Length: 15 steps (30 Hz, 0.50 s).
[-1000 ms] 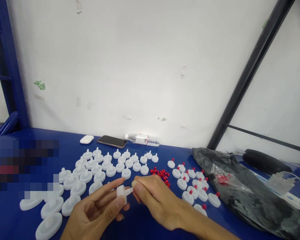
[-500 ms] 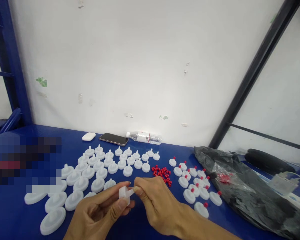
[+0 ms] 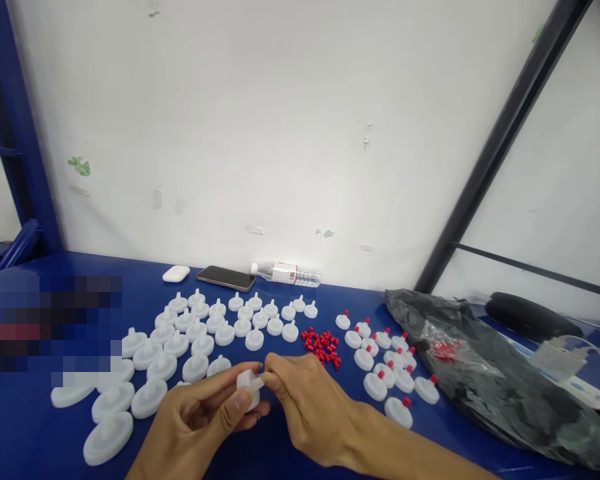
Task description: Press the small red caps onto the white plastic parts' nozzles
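Observation:
My left hand (image 3: 200, 423) holds a white plastic disc with a nozzle (image 3: 247, 383) between thumb and fingers, just above the blue table (image 3: 290, 453). My right hand (image 3: 307, 407) pinches the tip of that nozzle with thumb and forefinger; whether a red cap is under the fingertips is hidden. Several uncapped white discs (image 3: 200, 333) lie in rows to the left. A small heap of red caps (image 3: 323, 345) sits just beyond my right hand. Several white discs with red caps (image 3: 385, 377) lie to the right.
A phone (image 3: 225, 277), a white earbud case (image 3: 175, 273) and a lying water bottle (image 3: 286, 273) rest by the wall. A black plastic bag (image 3: 485, 377) with a clear packet of red caps, a charger (image 3: 560, 357) and a dark case (image 3: 527, 319) lie at right.
Both hands stay together on the same disc, shifted slightly left; my right fingertips have closed tighter over the nozzle tip. The view has moved a little.

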Available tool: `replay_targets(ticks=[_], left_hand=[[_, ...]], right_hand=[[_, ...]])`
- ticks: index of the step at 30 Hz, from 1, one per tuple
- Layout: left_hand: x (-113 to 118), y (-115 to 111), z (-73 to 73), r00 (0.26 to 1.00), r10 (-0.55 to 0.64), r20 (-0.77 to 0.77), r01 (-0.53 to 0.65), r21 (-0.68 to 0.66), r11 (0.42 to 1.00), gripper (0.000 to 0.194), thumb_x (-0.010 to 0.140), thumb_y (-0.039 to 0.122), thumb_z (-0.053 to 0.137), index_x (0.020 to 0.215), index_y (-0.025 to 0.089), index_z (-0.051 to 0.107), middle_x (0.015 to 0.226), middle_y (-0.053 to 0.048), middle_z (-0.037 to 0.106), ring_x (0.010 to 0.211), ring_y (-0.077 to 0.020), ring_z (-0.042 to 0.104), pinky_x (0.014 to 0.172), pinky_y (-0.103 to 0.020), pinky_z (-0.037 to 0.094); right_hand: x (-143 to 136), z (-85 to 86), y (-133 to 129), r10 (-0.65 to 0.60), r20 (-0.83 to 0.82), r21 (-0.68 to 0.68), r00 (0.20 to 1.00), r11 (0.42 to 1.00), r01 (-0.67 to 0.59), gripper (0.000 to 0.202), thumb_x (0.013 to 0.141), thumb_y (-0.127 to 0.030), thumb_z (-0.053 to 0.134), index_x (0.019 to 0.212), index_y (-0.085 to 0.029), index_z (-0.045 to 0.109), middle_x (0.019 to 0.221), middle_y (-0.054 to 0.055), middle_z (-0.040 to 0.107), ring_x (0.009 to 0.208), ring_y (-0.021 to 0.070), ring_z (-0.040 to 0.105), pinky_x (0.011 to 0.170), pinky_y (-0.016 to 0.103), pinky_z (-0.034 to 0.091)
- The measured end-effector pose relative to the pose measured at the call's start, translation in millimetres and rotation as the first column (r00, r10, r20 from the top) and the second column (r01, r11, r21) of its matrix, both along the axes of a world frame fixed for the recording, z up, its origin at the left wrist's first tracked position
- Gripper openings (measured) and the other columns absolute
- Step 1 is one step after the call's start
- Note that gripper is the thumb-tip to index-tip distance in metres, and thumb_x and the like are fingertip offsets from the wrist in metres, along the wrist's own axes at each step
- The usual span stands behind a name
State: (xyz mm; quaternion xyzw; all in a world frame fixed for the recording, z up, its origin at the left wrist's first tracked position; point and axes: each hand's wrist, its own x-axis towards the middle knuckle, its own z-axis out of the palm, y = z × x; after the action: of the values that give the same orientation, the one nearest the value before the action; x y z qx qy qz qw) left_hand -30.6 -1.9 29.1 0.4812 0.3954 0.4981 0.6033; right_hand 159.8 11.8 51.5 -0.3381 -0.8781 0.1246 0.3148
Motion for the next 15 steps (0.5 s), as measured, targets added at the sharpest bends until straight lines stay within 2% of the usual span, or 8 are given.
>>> replay_targets(ticks=[2, 5, 9, 12, 15], left_hand=[[-2.5, 1.9, -1.9, 0.998, -0.058, 0.006, 0.058, -0.009, 0.998, 0.052, 0.076, 0.060, 0.086, 0.114, 0.025, 0.081, 0.116, -0.007, 0.081, 0.101, -0.0300, 0.079, 0.085, -0.031, 0.067], [-2.8, 2.5, -2.7, 0.997, -0.056, 0.051, 0.057, -0.025, 0.998, 0.055, 0.073, 0.060, 0.088, 0.114, 0.025, 0.080, 0.110, -0.006, 0.082, 0.089, -0.0250, 0.080, 0.080, -0.027, 0.067], [1.2, 1.1, -0.4, 0.994, -0.013, 0.108, 0.018, -0.044, 0.999, 0.047, 0.067, 0.056, 0.094, 0.102, 0.026, 0.084, 0.089, -0.003, 0.084, 0.075, -0.0212, 0.080, 0.071, -0.022, 0.067], [4.1, -0.9, 2.5, 0.993, 0.026, 0.114, -0.022, -0.034, 0.999, 0.042, 0.064, 0.056, 0.095, 0.094, 0.028, 0.085, 0.086, -0.002, 0.084, 0.074, -0.0208, 0.080, 0.063, -0.020, 0.065], [4.6, -3.2, 6.7, 0.996, 0.083, 0.039, -0.084, 0.015, 0.996, 0.044, 0.064, 0.056, 0.095, 0.095, 0.026, 0.085, 0.085, -0.004, 0.083, 0.073, -0.0226, 0.078, 0.057, -0.021, 0.064]], right_hand=[[0.0, -1.2, 0.6, 0.014, -0.002, -0.009, 1.000, 1.000, -0.014, 0.023, 0.106, -0.025, 0.031, 0.083, -0.026, 0.030, 0.069, -0.006, 0.039, 0.054, 0.0114, 0.034, 0.054, 0.027, 0.028], [0.5, -3.6, 1.7, 0.022, 0.018, -0.021, 1.000, 1.000, -0.021, 0.024, 0.107, -0.026, 0.031, 0.083, -0.027, 0.028, 0.069, -0.007, 0.037, 0.053, 0.0113, 0.032, 0.053, 0.027, 0.027], [3.2, -1.8, 2.8, 0.034, 0.031, -0.014, 0.999, 0.999, -0.034, 0.028, 0.109, -0.029, 0.029, 0.082, -0.026, 0.029, 0.069, -0.007, 0.038, 0.054, 0.0115, 0.035, 0.055, 0.027, 0.029], [6.0, 6.7, 1.9, 0.004, 0.087, 0.003, 0.996, 1.000, -0.004, 0.033, 0.112, -0.033, 0.027, 0.080, -0.025, 0.036, 0.069, -0.006, 0.043, 0.057, 0.0118, 0.041, 0.058, 0.027, 0.033], [7.4, 16.6, 0.0, 0.006, 0.091, -0.088, 0.996, 0.996, 0.002, 0.040, 0.113, -0.034, 0.028, 0.080, -0.023, 0.046, 0.071, -0.005, 0.050, 0.060, 0.0109, 0.047, 0.061, 0.027, 0.037]])
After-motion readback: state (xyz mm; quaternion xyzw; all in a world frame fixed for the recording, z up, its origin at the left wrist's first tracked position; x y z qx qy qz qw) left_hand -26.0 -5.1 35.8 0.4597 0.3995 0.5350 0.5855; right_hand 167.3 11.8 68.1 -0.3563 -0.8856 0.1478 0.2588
